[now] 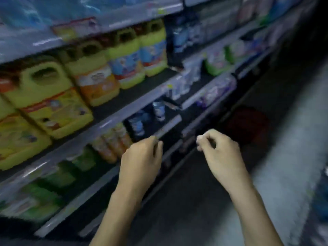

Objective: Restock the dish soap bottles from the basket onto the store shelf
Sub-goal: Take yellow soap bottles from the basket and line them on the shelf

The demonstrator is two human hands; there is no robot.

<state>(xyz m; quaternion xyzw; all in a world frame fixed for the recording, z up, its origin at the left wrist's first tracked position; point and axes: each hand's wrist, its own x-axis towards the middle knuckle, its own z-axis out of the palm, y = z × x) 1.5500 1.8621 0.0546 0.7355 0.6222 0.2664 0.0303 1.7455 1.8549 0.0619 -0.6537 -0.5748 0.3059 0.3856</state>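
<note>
Hovering before the store shelf (113, 118), the left hand (142, 157) and right hand (221, 153) are both empty, fingers loosely curled, a gap between them. Yellow dish soap jugs (95, 77) stand in a row on the shelf above the hands, with smaller orange bottles (113, 144) one level down. A dark red basket (248, 125) sits on the floor (284, 139) beyond the right hand; blur hides its contents.
</note>
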